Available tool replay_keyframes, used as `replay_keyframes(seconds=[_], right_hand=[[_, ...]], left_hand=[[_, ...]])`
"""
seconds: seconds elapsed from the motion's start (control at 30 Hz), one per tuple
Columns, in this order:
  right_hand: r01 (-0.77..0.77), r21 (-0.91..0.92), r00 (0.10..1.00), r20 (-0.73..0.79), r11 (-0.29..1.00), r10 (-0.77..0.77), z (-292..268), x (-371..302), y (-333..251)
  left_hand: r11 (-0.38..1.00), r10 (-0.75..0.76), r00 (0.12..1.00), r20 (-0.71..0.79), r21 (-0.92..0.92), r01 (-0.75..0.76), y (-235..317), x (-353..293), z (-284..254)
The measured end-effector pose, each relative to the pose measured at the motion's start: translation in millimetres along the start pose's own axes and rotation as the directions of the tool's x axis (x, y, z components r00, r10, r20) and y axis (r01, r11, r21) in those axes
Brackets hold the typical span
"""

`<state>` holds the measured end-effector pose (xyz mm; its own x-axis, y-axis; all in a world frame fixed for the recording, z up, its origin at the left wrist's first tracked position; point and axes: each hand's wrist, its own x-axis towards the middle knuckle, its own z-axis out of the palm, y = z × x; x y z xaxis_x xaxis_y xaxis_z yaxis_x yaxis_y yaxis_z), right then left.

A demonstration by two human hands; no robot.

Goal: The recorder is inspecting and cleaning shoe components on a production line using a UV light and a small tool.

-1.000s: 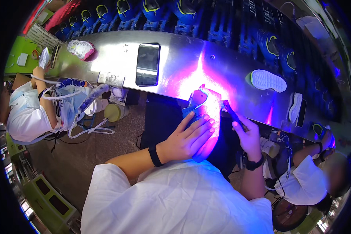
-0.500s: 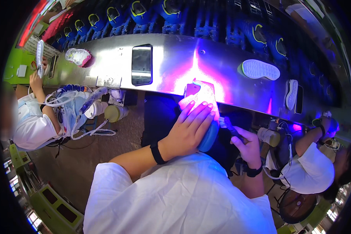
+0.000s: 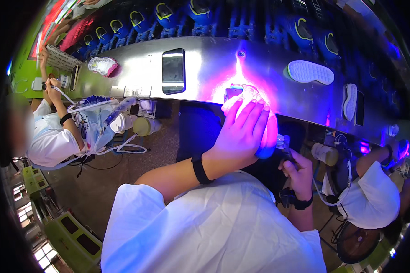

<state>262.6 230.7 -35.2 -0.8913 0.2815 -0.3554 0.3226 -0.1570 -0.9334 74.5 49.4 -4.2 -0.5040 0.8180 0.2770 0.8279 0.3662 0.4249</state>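
My left hand lies over a blue shoe, fingers stretched along its side and holding it against the table's near edge. Bright pink and blue light washes out much of the shoe, and a dark recess shows at its far end. On the shoe's right side, my right hand grips a brush-like tool with a dark handle and a pale, clear-looking head. The head is close against the shoe; whether it touches is hard to tell.
On the metal table lie a phone, a white shoe sole, another pale sole and a white-and-pink piece. Blue shoes line a rack behind. People work at left and right.
The whole view has shifted slightly. The shoe, my left hand and the tool have moved a little to the right. The person at left no longer shows the white sole in hand.
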Motion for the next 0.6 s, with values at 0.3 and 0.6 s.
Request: replay_keyframes(seconds=[0.3, 0.6], right_hand=[[0.083, -0.152, 0.973, -0.202, 0.985, -0.113, 6.2, -18.8, -16.9], [0.133, -0.639, 0.909, -0.226, 0.757, -0.35, -7.1, 0.7, -78.3]], left_hand=[[0.997, -0.05, 0.994, -0.102, 0.055, 0.056, 8.8, 37.5, 5.9], [0.994, -0.086, 0.987, -0.138, -0.072, 0.077, -2.2, 62.0, 9.0]])
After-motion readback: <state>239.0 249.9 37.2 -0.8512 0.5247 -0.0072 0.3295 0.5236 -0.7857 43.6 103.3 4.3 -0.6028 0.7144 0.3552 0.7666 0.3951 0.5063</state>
